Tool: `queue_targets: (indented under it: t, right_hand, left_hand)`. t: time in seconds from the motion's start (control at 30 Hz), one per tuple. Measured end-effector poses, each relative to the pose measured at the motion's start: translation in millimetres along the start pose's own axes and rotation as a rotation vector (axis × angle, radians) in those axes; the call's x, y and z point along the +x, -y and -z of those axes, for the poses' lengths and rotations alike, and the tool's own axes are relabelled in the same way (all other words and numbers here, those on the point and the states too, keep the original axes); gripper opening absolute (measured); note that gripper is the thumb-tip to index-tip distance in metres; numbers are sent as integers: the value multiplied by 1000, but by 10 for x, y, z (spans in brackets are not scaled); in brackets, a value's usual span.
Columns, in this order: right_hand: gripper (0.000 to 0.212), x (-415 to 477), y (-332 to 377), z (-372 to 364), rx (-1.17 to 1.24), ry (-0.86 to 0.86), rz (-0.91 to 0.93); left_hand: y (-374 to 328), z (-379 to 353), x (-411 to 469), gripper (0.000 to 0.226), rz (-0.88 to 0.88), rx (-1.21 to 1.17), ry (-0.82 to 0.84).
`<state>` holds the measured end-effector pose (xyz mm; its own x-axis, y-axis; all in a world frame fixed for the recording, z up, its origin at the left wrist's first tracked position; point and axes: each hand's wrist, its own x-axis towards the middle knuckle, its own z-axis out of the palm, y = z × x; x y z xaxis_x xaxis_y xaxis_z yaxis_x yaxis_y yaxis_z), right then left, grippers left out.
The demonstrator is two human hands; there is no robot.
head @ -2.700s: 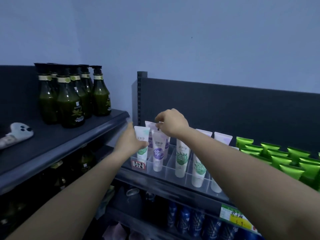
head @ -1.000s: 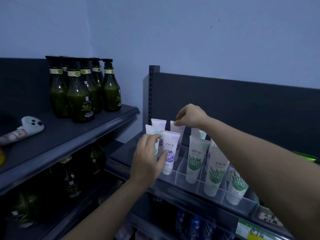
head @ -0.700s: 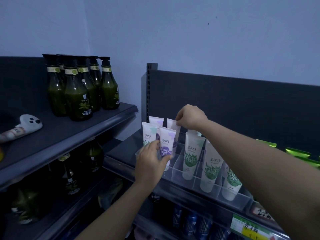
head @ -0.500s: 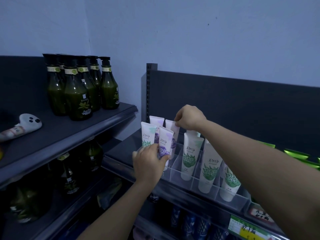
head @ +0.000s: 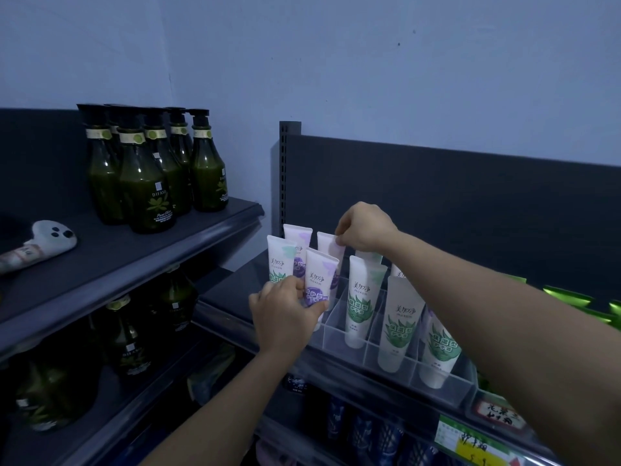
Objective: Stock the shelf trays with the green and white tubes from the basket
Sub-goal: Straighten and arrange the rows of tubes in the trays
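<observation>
A clear divided shelf tray (head: pixel 396 368) holds several upright white tubes with green or purple prints. My left hand (head: pixel 285 314) grips the lower part of a purple-print tube (head: pixel 321 274) in the front row, next to a green-print tube (head: pixel 280 260). My right hand (head: pixel 366 227) pinches the top edge of a white tube (head: pixel 327 243) in the back row. Three green-print tubes (head: pixel 398 327) stand in the compartments to the right. No basket is in view.
Dark green pump bottles (head: pixel 151 173) stand on the left shelf (head: pixel 134 260), beside a white plush-topped item (head: pixel 43 235). Bright green tubes (head: pixel 571 297) lie at the far right behind my forearm. Price labels (head: pixel 470 438) line the shelf edge; blue cans (head: pixel 366 432) sit below.
My left hand has slid up and closed round the purple-print front tube. My right hand stays pinching the back tube's top. The view has barely shifted.
</observation>
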<state>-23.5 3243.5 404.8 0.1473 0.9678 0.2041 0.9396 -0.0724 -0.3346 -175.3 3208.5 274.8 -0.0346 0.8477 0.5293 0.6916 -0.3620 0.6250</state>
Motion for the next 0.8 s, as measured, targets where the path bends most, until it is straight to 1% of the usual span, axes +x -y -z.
queue_targets:
  t: [0.3,0.8]
  right_hand:
    - [13,-50,-42,14,55,-13,-7]
    - [6,-90,-39,-3,92,4,9]
  left_hand:
    - [-28,-17,12,40,2,27,11]
    - [-22,-22,0,43,3,23,13]
